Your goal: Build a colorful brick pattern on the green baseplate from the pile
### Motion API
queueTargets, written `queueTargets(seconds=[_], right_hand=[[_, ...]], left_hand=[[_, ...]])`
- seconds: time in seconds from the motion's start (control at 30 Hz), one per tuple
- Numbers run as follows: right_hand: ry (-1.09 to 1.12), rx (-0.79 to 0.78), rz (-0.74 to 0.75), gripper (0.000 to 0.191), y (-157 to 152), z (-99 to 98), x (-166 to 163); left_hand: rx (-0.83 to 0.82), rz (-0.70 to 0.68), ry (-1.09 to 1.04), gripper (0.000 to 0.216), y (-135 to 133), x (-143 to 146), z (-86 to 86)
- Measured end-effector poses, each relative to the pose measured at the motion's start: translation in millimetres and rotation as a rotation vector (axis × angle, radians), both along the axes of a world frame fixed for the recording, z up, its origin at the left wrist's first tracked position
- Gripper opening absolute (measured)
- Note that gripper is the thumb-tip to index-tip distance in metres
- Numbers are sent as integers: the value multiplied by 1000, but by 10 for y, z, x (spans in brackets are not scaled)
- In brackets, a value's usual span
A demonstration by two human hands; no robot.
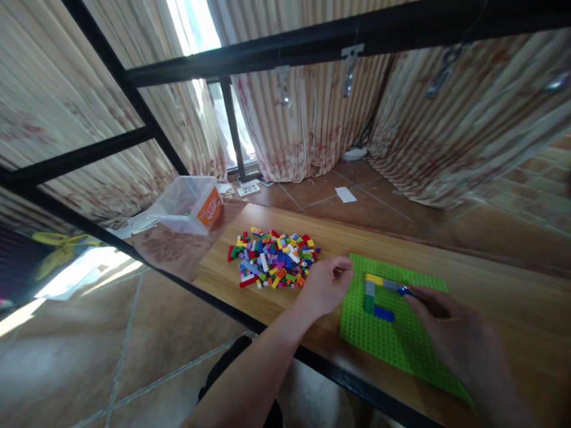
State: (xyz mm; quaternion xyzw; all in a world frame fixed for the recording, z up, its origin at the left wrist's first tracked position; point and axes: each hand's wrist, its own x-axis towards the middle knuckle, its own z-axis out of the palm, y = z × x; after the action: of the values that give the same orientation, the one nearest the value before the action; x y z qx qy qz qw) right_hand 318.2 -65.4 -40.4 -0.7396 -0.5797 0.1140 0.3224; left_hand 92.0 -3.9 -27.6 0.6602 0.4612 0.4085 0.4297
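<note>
A green studded baseplate [383, 342] lies on the wooden table [491, 285]. Grey, yellow, green and blue bricks [376, 295] are stuck on it in a small frame shape. My left hand [325, 286] rests at the plate's left edge, fingers curled in a pinch around a small yellowish piece I cannot make out clearly. My right hand [450, 324] lies over the plate's right part, blurred, its fingertips pressing a blue brick [405, 290] onto the plate. A pile of loose coloured bricks [273, 257] sits on the table left of my left hand.
A clear plastic box [190, 204] with an orange label stands on the tiled floor beyond the table's left end. Black metal frame bars [285, 50] cross above the table. Curtains hang behind, and papers [345, 194] lie on the floor.
</note>
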Motion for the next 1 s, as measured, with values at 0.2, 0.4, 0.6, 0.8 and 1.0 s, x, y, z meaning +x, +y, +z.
queueTargets(seconds=[0.2, 0.4, 0.6, 0.8, 1.0], right_hand=[[5, 114, 194, 42, 5, -4, -474], [-31, 166, 396, 36, 38, -114, -895], [-145, 196, 364, 35, 174, -203, -1157], [-175, 139, 404, 37, 181, -215, -1359], [-71, 170, 415, 36, 155, -240, -1366]], left_hand=[[95, 411, -219, 16, 341, -621, 122], [-30, 705, -130, 26, 458, -1361, 247], [-155, 643, 407, 17, 256, -1798, 335], [-232, 578, 602, 26, 179, -1862, 359], [-235, 463, 609, 31, 253, -1743, 289]])
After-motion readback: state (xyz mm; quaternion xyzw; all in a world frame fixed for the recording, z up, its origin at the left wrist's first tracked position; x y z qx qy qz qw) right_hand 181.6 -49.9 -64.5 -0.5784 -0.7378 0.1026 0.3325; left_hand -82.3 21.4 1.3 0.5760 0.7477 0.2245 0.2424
